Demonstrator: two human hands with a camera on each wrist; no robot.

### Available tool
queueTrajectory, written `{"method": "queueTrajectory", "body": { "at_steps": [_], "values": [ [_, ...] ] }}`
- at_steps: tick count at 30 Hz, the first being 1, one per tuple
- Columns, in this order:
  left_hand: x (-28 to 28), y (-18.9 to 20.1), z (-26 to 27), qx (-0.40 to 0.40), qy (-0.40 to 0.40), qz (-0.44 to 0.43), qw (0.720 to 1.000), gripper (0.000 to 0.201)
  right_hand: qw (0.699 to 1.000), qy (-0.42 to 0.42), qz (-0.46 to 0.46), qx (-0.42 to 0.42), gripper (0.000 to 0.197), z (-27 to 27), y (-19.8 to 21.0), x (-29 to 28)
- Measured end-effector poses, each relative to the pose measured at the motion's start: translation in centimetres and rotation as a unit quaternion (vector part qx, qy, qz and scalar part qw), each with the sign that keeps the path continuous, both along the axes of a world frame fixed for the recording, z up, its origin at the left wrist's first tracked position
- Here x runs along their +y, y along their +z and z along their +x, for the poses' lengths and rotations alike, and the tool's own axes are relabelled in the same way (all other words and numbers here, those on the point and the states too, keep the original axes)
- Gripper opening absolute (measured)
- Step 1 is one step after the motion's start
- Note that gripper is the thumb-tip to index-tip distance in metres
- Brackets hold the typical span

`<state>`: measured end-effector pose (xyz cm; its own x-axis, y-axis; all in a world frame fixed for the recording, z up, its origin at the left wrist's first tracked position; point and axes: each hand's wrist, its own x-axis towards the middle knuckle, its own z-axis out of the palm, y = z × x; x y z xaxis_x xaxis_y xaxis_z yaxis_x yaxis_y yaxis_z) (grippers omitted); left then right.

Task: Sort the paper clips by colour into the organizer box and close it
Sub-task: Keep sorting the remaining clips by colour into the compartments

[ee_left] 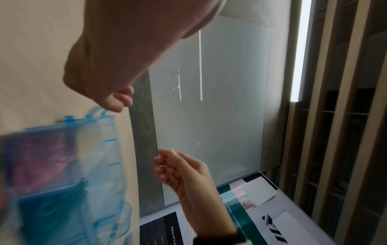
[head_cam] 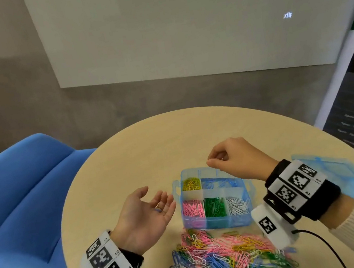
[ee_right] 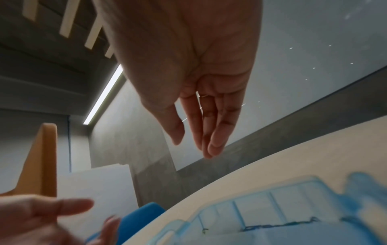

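Head view, nearest first: a loose heap of mixed paper clips (head_cam: pixel 228 257) in pink, blue, green, yellow and white lies on the round table (head_cam: pixel 128 155) at its near edge, between the two wrists, so a large share of the sorting is still to do. Just beyond the heap stands the organizer box (head_cam: pixel 214 197), open, with yellow clips in its far left compartment, blue beside them, and pink, green and white along the near row; each colour seems to have its own cell already, and the far cells look only partly filled. The left hand (head_cam: pixel 146 210) hovers just left of the box, palm up and fingers relaxed and spread, with what looks like a blue clip lying loose on the fingers. The right hand (head_cam: pixel 233 159) hangs over the far edge of the box with fingers curled inward; the head view hints at something thin between thumb and forefinger, but I cannot tell whether it holds a clip. The box's clear blue lid (head_cam: pixel 338 177) lies on the table to the right, detached, so closing is not yet done. Farther off stand a blue chair (head_cam: pixel 23 181) and a grey wall with a pale board (head_cam: pixel 178 29).
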<state>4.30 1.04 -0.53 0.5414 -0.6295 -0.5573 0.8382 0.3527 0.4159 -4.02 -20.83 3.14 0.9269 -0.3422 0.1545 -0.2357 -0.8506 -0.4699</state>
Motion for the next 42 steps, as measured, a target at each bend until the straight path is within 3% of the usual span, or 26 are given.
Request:
{"method": "queueTrajectory", "body": {
  "at_steps": [3, 6, 11, 15, 17, 19, 22, 25, 28, 32, 34, 36, 38, 42],
  "values": [
    [-2.6, 2.5, 0.4, -0.054, -0.023, -0.02, 0.998, 0.033, 0.999, -0.008, 0.03, -0.015, 0.017, -2.2, 0.2, -0.9],
    [-6.5, 5.1, 0.1, -0.153, -0.086, 0.015, 0.984, 0.046, 0.998, -0.013, 0.055, -0.041, 0.013, -4.1, 0.4, -1.3],
    [-11.2, 5.5, -1.2, -0.359, -0.194, 0.198, 0.891, 0.071, 0.996, -0.015, 0.063, -0.059, 0.01, -8.0, 0.5, -1.2],
    [-10.4, 4.7, -1.1, -0.425, -0.243, 0.198, 0.849, 0.067, 0.997, -0.014, 0.065, -0.04, 0.009, -11.7, -0.6, -1.5],
    [-9.0, 4.6, -1.6, -0.467, -0.281, 0.186, 0.818, 0.055, 0.999, -0.016, 0.047, -0.011, 0.009, -13.4, -1.5, -1.8],
    [-7.4, 4.5, -2.5, -0.539, -0.318, 0.198, 0.754, 0.04, 0.999, -0.018, 0.031, 0.03, 0.009, -14.9, -2.8, -2.2],
    [-5.4, 3.6, -3.4, -0.652, -0.379, 0.222, 0.618, 0.025, 0.997, -0.025, 0.013, 0.076, 0.01, -16.3, -4.7, -2.9],
    [-4.4, 2.3, -3.9, -0.701, -0.43, 0.219, 0.526, 0.021, 0.995, -0.026, -0.026, 0.097, 0.014, -16.7, -6.2, -3.4],
    [-4.4, 1.1, -4.3, -0.732, -0.439, 0.219, 0.472, 0.02, 0.99, -0.024, -0.075, 0.116, 0.016, -16.0, -6.8, -3.6],
    [-5.3, -0.3, -4.7, -0.736, -0.432, 0.21, 0.476, 0.024, 0.983, -0.028, -0.125, 0.13, 0.02, -14.6, -6.6, -3.6],
    [-6.0, -0.9, -5.2, -0.744, -0.441, 0.216, 0.453, 0.029, 0.971, -0.04, -0.179, 0.154, 0.023, -13.8, -6.4, -3.3],
    [-6.7, -1.4, -5.9, -0.762, -0.455, 0.227, 0.401, 0.034, 0.943, -0.058, -0.265, 0.19, 0.027, -12.8, -6.1, -3.0],
    [-7.5, -1.9, -6.6, -0.792, -0.456, 0.241, 0.328, 0.038, 0.919, -0.065, -0.322, 0.217, 0.027, -11.7, -5.9, -2.8],
    [-8.9, -2.6, -7.7, -0.83, -0.447, 0.256, 0.214, 0.039, 0.917, -0.063, -0.333, 0.21, 0.024, -10.0, -6.3, -2.9]
  ]
}}
